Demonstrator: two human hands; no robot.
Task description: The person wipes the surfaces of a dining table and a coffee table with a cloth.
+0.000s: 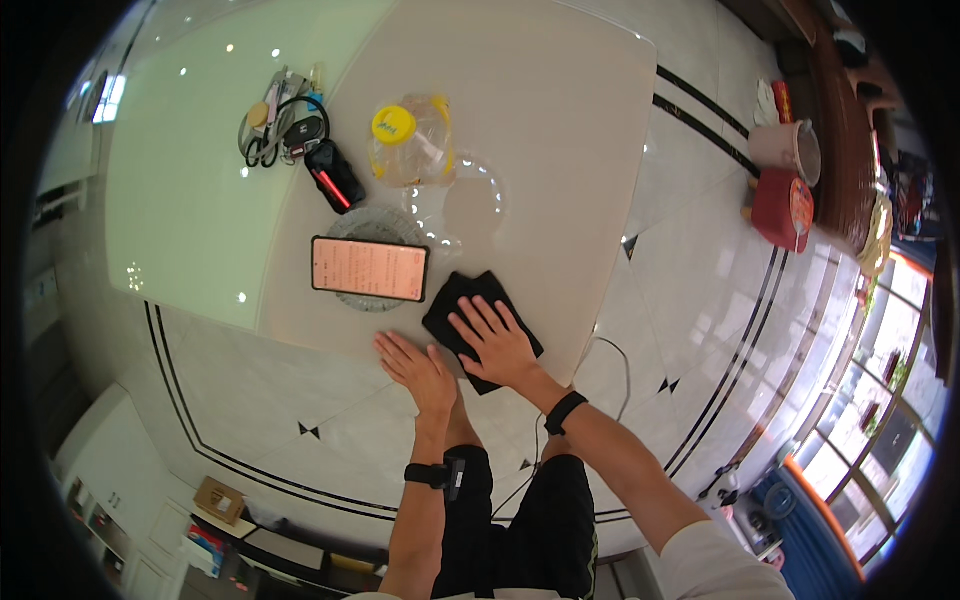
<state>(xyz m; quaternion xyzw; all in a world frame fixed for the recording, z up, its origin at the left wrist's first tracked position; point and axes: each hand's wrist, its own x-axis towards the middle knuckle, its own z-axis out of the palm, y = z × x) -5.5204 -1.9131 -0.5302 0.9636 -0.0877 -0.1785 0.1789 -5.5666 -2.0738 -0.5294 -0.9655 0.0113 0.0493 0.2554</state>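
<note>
My right hand (497, 343) lies flat on a folded black cloth (487, 290) near the table's front edge, its fingers spread. At the table edge to its left, my left hand (417, 370) is stretched out with nothing in it. Ahead of the left hand a phone (370, 268) with a lit screen rests on a round grey glass dish (375, 222). Beyond the cloth a clear, glossy patch (450, 205) shines on the tabletop; I cannot tell whether it is liquid. A clear plastic jar with a yellow lid (394, 125) stands behind it.
The pale table (560, 130) has a green-tinted left part. A black case with a red stripe (333, 176) lies beside a heap of cables and small items (283, 120). On the floor to the right are a pinkish bucket (785, 150) and a red container (780, 208).
</note>
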